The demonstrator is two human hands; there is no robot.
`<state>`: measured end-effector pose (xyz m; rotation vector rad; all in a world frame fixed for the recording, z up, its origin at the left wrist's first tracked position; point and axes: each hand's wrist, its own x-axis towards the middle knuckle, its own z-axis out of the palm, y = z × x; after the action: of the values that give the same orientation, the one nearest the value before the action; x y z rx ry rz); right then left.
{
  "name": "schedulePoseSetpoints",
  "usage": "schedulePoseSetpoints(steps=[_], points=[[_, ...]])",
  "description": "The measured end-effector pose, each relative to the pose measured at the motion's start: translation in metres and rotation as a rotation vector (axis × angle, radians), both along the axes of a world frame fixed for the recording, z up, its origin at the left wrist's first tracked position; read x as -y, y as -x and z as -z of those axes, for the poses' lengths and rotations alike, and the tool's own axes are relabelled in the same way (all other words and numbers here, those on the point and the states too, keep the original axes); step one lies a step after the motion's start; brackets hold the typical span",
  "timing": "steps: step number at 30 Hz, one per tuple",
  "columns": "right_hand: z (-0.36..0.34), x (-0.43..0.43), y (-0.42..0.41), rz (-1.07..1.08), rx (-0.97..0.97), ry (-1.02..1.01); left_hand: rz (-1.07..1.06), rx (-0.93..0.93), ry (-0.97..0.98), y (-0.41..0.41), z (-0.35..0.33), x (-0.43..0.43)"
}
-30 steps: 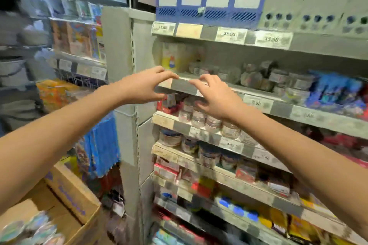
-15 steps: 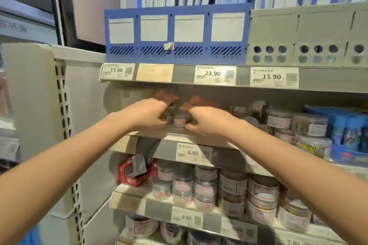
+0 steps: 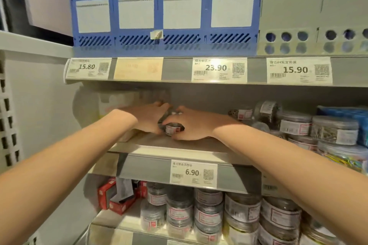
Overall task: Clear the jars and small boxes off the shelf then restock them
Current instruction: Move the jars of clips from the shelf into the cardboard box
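Both my hands reach into the middle shelf (image 3: pixel 179 149) and meet around small clear jars (image 3: pixel 172 126) with red-and-white labels. My left hand (image 3: pixel 148 116) curls round the jars from the left. My right hand (image 3: pixel 191 123) cups them from the right, its fingers wrapped over a labelled jar at the front. How many jars sit between the hands is hidden. Pale boxes (image 3: pixel 119 101) stand blurred behind my left hand at the back left of the shelf.
More clear jars (image 3: pixel 294 123) crowd the right of the same shelf, beside blue packs (image 3: pixel 350 115). The shelf below holds stacked jars (image 3: pixel 209 211) and red boxes (image 3: pixel 113 197). Blue file holders (image 3: pixel 165 18) and grey ones (image 3: pixel 312 16) stand above. A white panel (image 3: pixel 39 105) closes the left side.
My hands went from the shelf's front edge deeper onto the shelf and closed together round the jars. The view has moved up and nearer to the shelf.
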<state>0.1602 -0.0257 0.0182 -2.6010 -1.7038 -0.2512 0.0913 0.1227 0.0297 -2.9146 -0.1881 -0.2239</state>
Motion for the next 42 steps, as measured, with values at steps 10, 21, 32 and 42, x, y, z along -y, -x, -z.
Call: schedulePoseSetpoints(steps=[10, 21, 32, 42], points=[[-0.003, 0.012, 0.007, -0.030, -0.041, -0.071, -0.070, -0.115, -0.007, 0.002, -0.004, 0.013], [-0.014, 0.068, 0.063, -0.056, 0.027, -0.113, -0.091, 0.036, 0.085, 0.063, -0.007, 0.037], [0.006, 0.095, 0.173, -0.153, 0.424, -0.209, -0.091, 0.368, 0.101, 0.223, 0.004, 0.089], [0.098, 0.064, 0.313, -0.380, 0.116, -0.168, -0.457, 0.079, 0.176, 0.421, 0.084, 0.085]])
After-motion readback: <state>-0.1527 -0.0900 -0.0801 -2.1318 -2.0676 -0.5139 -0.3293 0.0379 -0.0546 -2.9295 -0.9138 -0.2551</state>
